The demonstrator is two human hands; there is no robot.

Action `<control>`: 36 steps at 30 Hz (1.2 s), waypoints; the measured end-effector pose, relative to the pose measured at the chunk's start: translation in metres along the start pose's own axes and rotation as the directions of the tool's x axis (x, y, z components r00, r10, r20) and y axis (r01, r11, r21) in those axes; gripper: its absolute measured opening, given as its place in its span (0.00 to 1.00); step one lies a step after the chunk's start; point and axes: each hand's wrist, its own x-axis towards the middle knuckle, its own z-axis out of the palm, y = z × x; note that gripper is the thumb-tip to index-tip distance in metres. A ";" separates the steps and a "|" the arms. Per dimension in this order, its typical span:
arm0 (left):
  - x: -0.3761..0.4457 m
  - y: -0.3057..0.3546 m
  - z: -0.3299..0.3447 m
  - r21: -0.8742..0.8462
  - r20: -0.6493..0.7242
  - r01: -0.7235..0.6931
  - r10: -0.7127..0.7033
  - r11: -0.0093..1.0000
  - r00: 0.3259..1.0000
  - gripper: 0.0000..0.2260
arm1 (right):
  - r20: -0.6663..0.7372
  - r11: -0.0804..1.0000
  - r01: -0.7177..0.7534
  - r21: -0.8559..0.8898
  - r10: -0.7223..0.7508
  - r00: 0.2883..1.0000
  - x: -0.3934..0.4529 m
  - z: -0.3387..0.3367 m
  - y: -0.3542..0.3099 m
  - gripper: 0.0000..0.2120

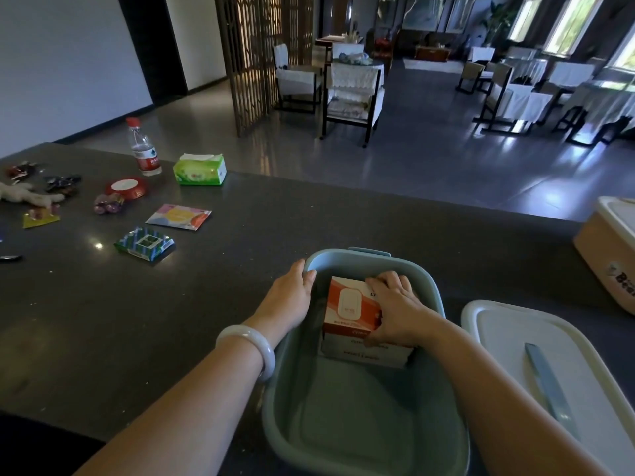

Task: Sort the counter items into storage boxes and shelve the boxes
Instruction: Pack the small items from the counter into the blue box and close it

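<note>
A grey-green storage box (364, 420) stands open on the dark counter in front of me. Inside it, at the far end, an orange and white carton (347, 304) lies on a second white carton (367, 353). My right hand (395, 307) grips the orange carton from its right side, fingers curled over its top edge. My left hand (292, 297) holds the box's left rim near the far corner. The box's white lid (536, 365) with a blue handle lies to the right of it.
On the counter to the left lie a water bottle (142, 149), a green tissue pack (200, 170), a red tin (126, 188), a pink sachet (178, 216), a green-blue packet (145, 243), sweets and a soft toy. A tan lidded box (608, 262) stands at the right edge.
</note>
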 end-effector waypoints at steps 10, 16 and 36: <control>0.000 0.000 0.000 0.017 0.005 -0.027 0.027 0.999 1.000 0.22 | 0.030 0.998 -0.043 -0.039 0.044 0.999 -0.002 0.002 0.002 0.59; -0.002 0.002 -0.006 0.040 0.024 -0.064 0.063 0.997 0.998 0.22 | -0.111 0.999 -0.002 0.035 0.006 0.994 -0.004 -0.008 -0.002 0.46; -0.029 -0.098 -0.153 0.592 -0.231 0.165 -0.030 0.789 0.973 0.30 | -0.022 0.974 0.226 -0.023 -0.227 0.974 0.114 -0.020 -0.205 0.33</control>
